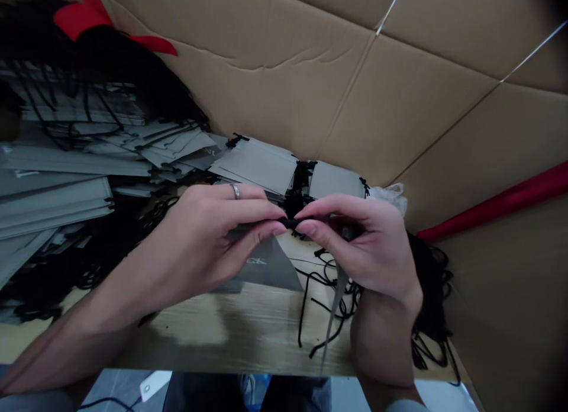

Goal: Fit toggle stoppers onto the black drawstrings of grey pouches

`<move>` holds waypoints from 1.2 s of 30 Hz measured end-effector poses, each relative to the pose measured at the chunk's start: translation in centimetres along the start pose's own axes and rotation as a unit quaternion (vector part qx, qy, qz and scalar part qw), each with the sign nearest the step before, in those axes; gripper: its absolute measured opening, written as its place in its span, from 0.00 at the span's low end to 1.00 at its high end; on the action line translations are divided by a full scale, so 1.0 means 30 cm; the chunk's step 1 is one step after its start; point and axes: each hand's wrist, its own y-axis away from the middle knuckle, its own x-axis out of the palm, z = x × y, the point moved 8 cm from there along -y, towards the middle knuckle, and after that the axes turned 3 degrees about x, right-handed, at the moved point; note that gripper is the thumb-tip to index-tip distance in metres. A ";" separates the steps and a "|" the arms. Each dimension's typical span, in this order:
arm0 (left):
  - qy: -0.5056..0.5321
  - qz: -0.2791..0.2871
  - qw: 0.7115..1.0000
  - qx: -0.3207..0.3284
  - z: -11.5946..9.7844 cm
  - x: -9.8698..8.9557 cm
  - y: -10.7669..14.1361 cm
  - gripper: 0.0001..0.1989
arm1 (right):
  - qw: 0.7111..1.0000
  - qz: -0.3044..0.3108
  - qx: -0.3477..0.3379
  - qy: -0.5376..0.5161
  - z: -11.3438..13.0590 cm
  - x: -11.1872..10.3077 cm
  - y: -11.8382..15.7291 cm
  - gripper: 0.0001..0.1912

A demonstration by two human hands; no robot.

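In the head view, my left hand point(208, 234) and my right hand point(370, 240) meet above the table. Each pinches, between thumb and forefinger, a short stretch of black cord point(290, 223). A grey fabric piece with white lettering point(270, 269) lies or hangs just beneath my left hand; where it joins the cord, if at all, is hidden. Below my right hand a narrow grey edge of fabric point(339, 296) hangs down. Loose black cords point(310, 276) curl on the tabletop under that hand.
Flat grey pieces with black cords point(53, 205) heap up on the left. Two neat grey stacks point(257, 163) stand at the back against a cardboard wall point(284, 74). More black cords point(432, 282) hang at the right. A red strip point(497, 202) crosses the cardboard.
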 end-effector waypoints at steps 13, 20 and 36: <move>-0.005 -0.044 0.998 -0.038 0.015 0.009 -0.010 0.10 | 0.994 -0.080 0.007 0.071 0.041 0.005 0.024 0.03; -0.027 -0.027 0.999 0.011 -0.012 0.039 -0.008 0.15 | 0.983 -0.116 -0.046 0.132 0.062 0.020 0.020 0.07; 0.032 -0.117 0.985 0.120 -0.016 -0.029 -0.003 0.06 | 0.993 -0.089 -0.064 0.043 0.079 -0.003 0.027 0.13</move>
